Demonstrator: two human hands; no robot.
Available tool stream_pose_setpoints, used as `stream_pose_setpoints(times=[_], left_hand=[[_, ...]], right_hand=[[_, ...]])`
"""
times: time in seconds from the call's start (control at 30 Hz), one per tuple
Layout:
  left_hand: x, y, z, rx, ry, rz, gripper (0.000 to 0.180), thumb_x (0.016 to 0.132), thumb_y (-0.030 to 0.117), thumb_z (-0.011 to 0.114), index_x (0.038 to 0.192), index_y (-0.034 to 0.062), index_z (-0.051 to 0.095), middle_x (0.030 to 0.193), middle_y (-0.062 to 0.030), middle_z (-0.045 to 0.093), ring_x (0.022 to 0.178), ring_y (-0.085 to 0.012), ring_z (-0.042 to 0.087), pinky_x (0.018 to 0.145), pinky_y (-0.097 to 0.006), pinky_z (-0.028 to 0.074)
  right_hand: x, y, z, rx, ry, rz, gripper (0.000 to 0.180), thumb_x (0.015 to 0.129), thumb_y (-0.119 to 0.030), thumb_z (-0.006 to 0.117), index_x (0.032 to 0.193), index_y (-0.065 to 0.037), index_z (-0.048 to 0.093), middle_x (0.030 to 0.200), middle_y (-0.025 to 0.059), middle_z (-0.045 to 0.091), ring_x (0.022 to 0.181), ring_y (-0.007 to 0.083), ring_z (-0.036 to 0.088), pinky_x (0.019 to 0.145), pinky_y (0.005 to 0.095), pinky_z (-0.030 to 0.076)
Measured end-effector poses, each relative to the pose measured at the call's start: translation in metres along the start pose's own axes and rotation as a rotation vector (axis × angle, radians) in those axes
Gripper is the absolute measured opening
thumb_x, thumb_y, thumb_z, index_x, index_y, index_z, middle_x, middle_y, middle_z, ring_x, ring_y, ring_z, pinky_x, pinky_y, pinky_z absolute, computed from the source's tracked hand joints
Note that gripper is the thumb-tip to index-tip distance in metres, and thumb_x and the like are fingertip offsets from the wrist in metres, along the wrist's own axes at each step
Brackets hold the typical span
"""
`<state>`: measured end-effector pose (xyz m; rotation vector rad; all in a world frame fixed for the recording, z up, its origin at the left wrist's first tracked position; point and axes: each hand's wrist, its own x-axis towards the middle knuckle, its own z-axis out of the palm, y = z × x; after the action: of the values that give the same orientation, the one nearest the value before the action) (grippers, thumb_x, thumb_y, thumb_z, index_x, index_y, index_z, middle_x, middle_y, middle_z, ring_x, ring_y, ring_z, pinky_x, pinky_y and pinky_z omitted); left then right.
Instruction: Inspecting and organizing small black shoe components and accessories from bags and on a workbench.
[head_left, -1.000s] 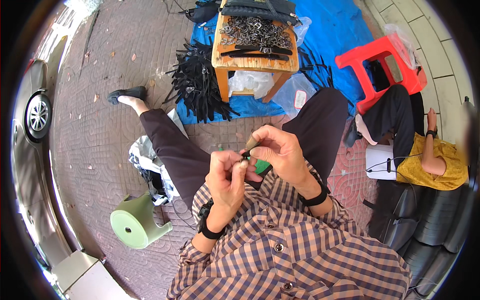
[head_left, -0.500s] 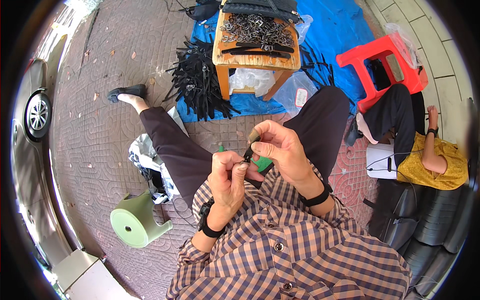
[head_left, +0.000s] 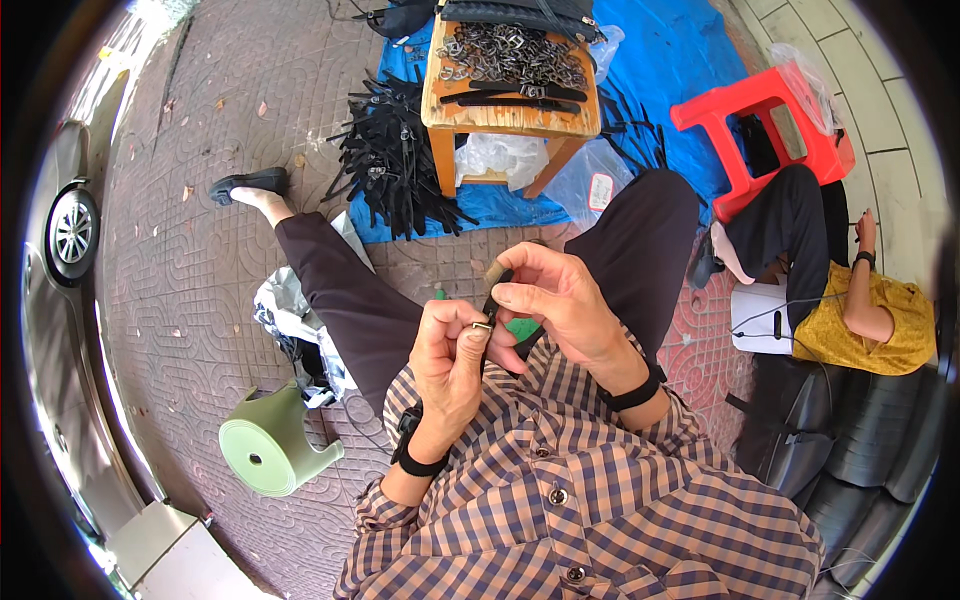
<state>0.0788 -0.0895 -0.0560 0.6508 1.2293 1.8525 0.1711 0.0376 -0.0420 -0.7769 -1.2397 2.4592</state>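
Note:
Above my lap, my left hand (head_left: 447, 362) pinches a small metal buckle (head_left: 483, 325) between thumb and fingers. My right hand (head_left: 562, 305), with a tan cover on one fingertip, grips a short black strap (head_left: 492, 303) that meets the buckle. Whether the strap passes through the buckle is hidden by the fingers. Beyond my knees stands a wooden stool (head_left: 560, 122) bearing a heap of metal buckles (head_left: 515, 58) and several black straps (head_left: 530, 103). A big pile of black straps (head_left: 395, 150) lies left of the stool.
Blue sheeting (head_left: 665, 50) spreads under the stool. At right are a red plastic stool (head_left: 735, 165) and a seated person in a yellow top (head_left: 870, 330). A green roll (head_left: 262, 455) and a white plastic bag (head_left: 285, 300) lie left; a parked car (head_left: 75, 330) stands farther left.
The buckle has turned in my left fingers, so more of its metal frame shows. Both hands have shifted very slightly left, still close together.

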Motion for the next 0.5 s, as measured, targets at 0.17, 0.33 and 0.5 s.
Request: stream_pose_setpoints(times=[0.17,0.33,0.5], left_hand=[[-0.002,-0.006,0.000,0.025,0.006,0.050,0.012,0.100,0.013,0.046,0.098,0.0014,0.042,0.074,-0.0113,0.059,0.054,-0.0167,0.060,0.053,-0.023,0.051],[-0.005,-0.010,0.003,0.059,0.056,0.077,0.013,0.100,0.014,0.046,0.098,0.0015,0.041,0.071,-0.0103,0.057,0.052,-0.0164,0.059,0.051,-0.023,0.050],[-0.007,-0.009,0.003,0.180,0.073,0.075,0.013,0.100,0.012,0.046,0.098,0.0007,0.042,0.071,-0.0093,0.057,0.051,-0.0150,0.058,0.050,-0.023,0.049]], right_hand=[[-0.001,0.000,0.003,-0.048,0.024,-0.058,0.016,0.085,-0.003,0.065,0.100,0.000,0.061,0.084,0.0024,0.062,0.071,0.0073,0.058,0.065,0.0202,0.047],[-0.003,0.002,0.008,-0.096,0.063,-0.156,0.015,0.083,-0.001,0.065,0.098,0.000,0.060,0.083,0.0019,0.061,0.070,0.0068,0.057,0.064,0.0200,0.046],[-0.005,0.003,0.011,-0.167,0.090,-0.229,0.015,0.082,-0.001,0.066,0.097,0.000,0.060,0.083,0.0017,0.060,0.070,0.0062,0.057,0.064,0.0196,0.046]])
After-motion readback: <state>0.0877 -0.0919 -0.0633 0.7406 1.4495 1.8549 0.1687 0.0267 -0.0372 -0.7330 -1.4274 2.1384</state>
